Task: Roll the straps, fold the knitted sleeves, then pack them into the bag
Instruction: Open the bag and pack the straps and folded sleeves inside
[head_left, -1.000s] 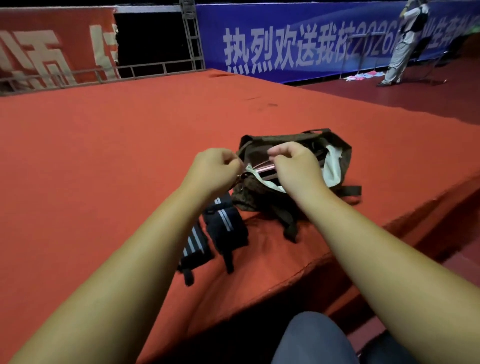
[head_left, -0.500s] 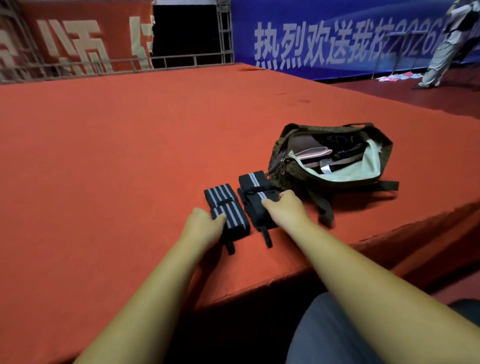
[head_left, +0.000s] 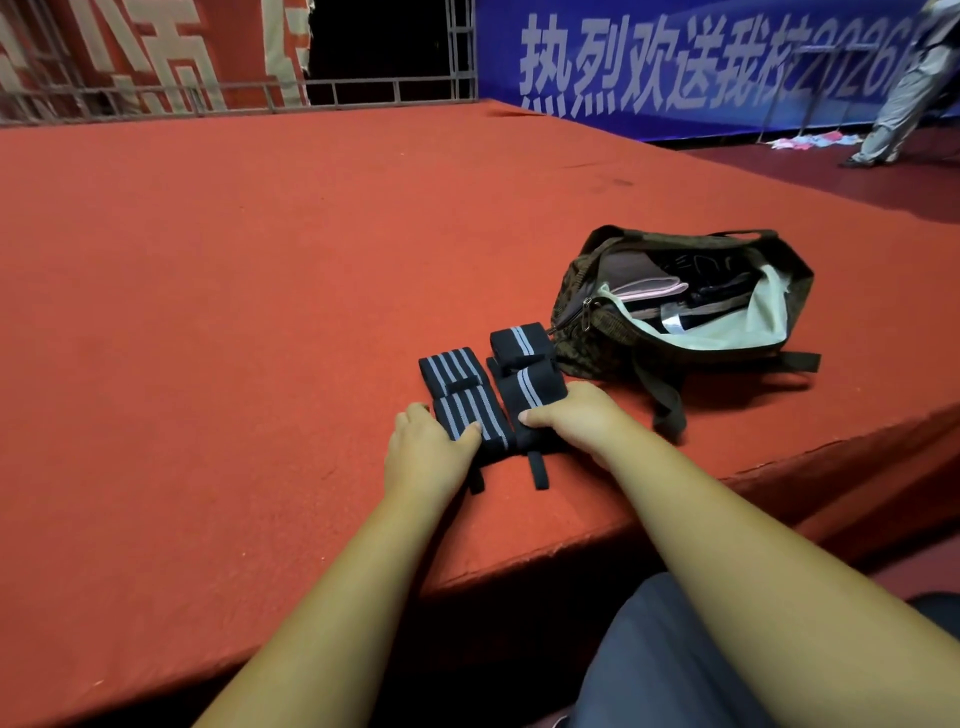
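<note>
Change: a second ago both hands were at the mouth of the bag (head_left: 587, 345); now they are down on the straps (head_left: 470, 397).
Left hand (head_left: 426, 454): grips the left rolls, thumb on top.
Right hand (head_left: 579, 421): grips the right rolls.
Straps: rolled, on the stage (head_left: 260, 312), just beside the bag.
Bag: open, partly filled.
Meaning: the packing probably begins now.

Bare forearms (head_left: 358, 582), dark grey trousers (head_left: 654, 670)
</note>
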